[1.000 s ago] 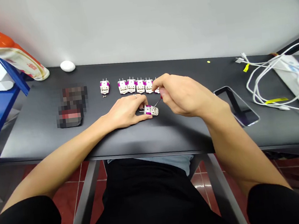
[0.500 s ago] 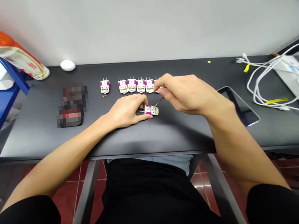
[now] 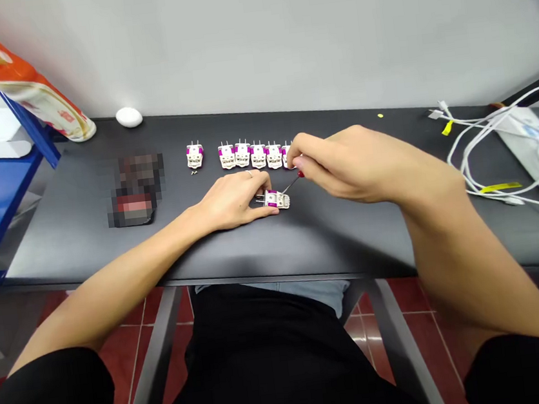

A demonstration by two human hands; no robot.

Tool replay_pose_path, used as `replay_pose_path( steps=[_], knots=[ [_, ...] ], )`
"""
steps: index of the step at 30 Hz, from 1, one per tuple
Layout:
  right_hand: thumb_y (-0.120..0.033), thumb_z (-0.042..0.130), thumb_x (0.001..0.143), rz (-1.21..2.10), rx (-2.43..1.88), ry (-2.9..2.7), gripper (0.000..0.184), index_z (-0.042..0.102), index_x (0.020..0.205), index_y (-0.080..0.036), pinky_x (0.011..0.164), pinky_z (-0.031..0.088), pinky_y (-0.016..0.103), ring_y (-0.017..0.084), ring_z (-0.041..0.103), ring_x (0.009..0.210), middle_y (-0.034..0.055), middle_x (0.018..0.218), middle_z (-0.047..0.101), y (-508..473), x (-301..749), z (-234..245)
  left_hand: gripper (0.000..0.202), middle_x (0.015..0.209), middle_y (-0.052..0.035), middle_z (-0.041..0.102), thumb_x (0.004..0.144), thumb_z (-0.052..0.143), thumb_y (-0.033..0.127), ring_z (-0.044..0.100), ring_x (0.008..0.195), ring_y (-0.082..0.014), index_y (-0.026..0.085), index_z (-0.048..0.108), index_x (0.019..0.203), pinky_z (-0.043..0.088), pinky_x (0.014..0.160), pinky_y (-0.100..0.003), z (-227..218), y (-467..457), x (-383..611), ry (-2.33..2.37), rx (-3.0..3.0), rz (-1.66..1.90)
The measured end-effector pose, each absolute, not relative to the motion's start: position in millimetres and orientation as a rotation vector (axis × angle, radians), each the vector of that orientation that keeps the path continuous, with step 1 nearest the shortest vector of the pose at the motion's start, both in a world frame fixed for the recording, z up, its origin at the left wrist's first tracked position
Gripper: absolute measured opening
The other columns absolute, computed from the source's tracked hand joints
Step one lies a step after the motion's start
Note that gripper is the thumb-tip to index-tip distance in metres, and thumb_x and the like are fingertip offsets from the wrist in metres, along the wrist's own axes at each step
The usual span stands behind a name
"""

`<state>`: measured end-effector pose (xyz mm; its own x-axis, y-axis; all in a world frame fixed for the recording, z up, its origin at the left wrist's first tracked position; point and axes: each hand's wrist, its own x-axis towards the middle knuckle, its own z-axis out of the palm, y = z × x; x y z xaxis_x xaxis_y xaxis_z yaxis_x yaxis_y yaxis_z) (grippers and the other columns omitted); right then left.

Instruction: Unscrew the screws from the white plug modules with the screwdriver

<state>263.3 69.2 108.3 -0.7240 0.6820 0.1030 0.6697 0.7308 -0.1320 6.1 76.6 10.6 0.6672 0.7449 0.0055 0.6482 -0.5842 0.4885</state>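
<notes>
My left hand [image 3: 237, 200] pinches a white and purple electrical plug [image 3: 277, 199] flat on the black table, its metal prongs pointing left under my fingers. Over it, my right hand [image 3: 343, 164] grips a screwdriver [image 3: 291, 184] with a thin shaft and a red handle, mostly hidden by the fingers. The shaft slants down and its tip meets the plug's right part. Behind my hands stands a row of several similar plugs [image 3: 258, 156], prongs up, the rightmost partly covered by my right fingers. One more plug [image 3: 195, 156] stands apart on the left, with tiny screws [image 3: 193, 172] in front.
A blurred-out dark object [image 3: 134, 191] lies at the left, below a white oval object [image 3: 129, 117]. An orange and white bag [image 3: 43, 98] leans by the blue shelf [image 3: 0, 187]. White cables [image 3: 462, 147] and a white power strip [image 3: 533, 146] lie at the right.
My right forearm has swung outward to the right and now covers the dark tablet-like device seen before. The view has shifted slightly; the screwdriver tip stays on the plug.
</notes>
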Motion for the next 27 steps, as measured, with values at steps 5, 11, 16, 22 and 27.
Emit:
replay_pose_path(
  steps=[5,11,16,22,27],
  knots=[
    [-0.017,0.046,0.095,0.088,-0.997,-2.756,0.035,0.069,0.121,-0.02,0.066,0.043,0.038,0.024,0.058,0.069,0.0076,0.09,0.076,66,260,104,0.042,0.115,-0.0068,0.079,0.103,0.078,0.059,0.074,0.1,-0.0273,0.023,0.067,0.121,0.045,0.078,-0.035,10,77,6,1.086,2.434,0.28],
    [-0.025,0.04,0.108,0.018,-1.049,-2.819,0.033,0.07,0.119,-0.019,0.063,0.037,0.037,0.021,0.053,0.064,0.0076,0.084,0.075,69,258,106,0.042,0.117,-0.0074,0.079,0.104,0.078,0.06,0.074,0.1,-0.027,0.023,0.067,0.12,0.045,0.079,-0.034,11,76,6,1.081,2.438,0.287],
    [-0.02,0.047,0.098,0.065,-0.969,-2.745,0.039,0.066,0.131,-0.019,0.066,0.044,0.037,0.026,0.064,0.074,0.0087,0.095,0.078,71,257,103,0.042,0.116,-0.0075,0.079,0.104,0.078,0.06,0.073,0.099,-0.0268,0.023,0.067,0.12,0.044,0.077,-0.034,11,77,6,1.082,2.439,0.279],
    [-0.027,0.045,0.109,-0.072,-1.021,-2.732,0.025,0.067,0.118,-0.021,0.063,0.034,0.035,0.023,0.062,0.066,0.0039,0.079,0.073,72,258,92,0.042,0.115,-0.0071,0.079,0.103,0.078,0.059,0.073,0.1,-0.0268,0.023,0.067,0.12,0.043,0.077,-0.034,11,76,6,1.079,2.435,0.293],
    [-0.013,0.044,0.094,-0.113,-0.827,-2.685,0.034,0.066,0.119,-0.019,0.064,0.042,0.036,0.024,0.069,0.071,0.0057,0.086,0.076,73,264,90,0.042,0.115,-0.0065,0.079,0.103,0.079,0.059,0.072,0.099,-0.0256,0.022,0.067,0.12,0.043,0.077,-0.033,9,77,5,1.078,2.442,0.299]
  ],
)
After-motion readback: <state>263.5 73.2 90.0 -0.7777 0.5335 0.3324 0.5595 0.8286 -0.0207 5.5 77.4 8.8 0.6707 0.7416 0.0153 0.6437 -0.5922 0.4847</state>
